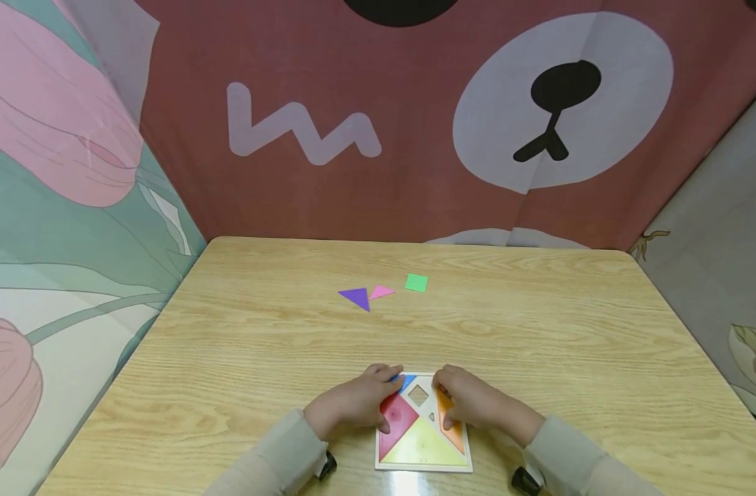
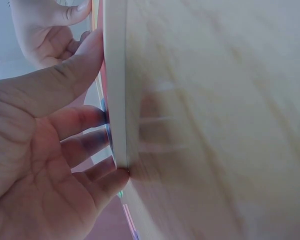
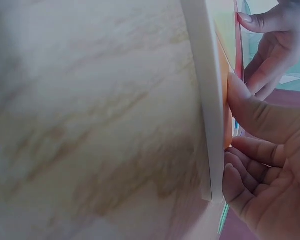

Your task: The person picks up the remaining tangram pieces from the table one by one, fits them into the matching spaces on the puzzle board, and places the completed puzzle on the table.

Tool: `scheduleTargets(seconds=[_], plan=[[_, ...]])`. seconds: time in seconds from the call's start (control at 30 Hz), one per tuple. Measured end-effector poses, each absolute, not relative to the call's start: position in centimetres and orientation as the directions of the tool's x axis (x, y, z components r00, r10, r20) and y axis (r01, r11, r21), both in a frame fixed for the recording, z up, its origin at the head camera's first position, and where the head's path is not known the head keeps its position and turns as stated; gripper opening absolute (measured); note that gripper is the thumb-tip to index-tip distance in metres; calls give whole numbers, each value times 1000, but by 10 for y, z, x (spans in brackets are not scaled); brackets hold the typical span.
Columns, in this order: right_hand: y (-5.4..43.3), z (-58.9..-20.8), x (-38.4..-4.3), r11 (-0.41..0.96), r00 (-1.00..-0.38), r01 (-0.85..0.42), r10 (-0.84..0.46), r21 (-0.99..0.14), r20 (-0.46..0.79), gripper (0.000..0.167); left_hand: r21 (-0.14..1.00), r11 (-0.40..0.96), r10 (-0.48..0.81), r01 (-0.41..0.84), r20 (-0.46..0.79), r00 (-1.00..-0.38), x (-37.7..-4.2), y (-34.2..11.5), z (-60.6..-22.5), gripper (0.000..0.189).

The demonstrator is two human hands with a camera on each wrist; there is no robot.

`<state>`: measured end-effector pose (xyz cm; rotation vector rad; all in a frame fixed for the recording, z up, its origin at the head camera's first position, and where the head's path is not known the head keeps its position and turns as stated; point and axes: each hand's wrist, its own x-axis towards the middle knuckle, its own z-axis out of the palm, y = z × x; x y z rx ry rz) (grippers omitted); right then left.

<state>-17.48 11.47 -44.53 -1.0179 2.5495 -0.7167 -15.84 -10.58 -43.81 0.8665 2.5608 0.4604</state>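
A square tangram board (image 1: 424, 470) with a pale frame lies on the table between both hands. Set in it are a yellow triangle (image 1: 423, 444), a red piece (image 1: 398, 418), a blue piece (image 1: 409, 381) and an orange piece (image 1: 457, 434). At the board's left side, my left hand (image 1: 368, 398) rests its thumb on the red piece and its fingers on the blue one, little finger at the frame's corner. From the right, my right hand (image 1: 474, 398) holds the orange piece between thumb and curled fingers, partly covering it.
Farther back on the table (image 1: 279, 331) lie a purple triangle (image 1: 357, 297), a small pink triangle (image 1: 381, 292) and a green square (image 1: 416, 282). Two recesses in the board show cut-out holes. A printed cloth (image 1: 415, 200) hangs behind the table's back edge.
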Motion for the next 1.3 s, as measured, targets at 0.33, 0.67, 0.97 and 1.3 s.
scheduleTargets(seconds=[0.33,0.67,0.97,1.3], plan=[[115,-446,-169,624,-691,-599,-720,-502,-69,44,433,755,629,492,-265,-731,-158,-107,-439,74],[116,-445,-166,639,-686,-609,-722,-470,-92,47,431,756,628,494,-261,-733,-156,-107,-436,74],[117,-445,-165,632,-679,-602,-727,-489,-103,46,426,751,636,505,-262,-726,-158,-107,-435,75],[118,-446,-166,632,-682,-601,-725,-489,-98,45,424,759,629,495,-281,-725,-158,-106,-434,75]])
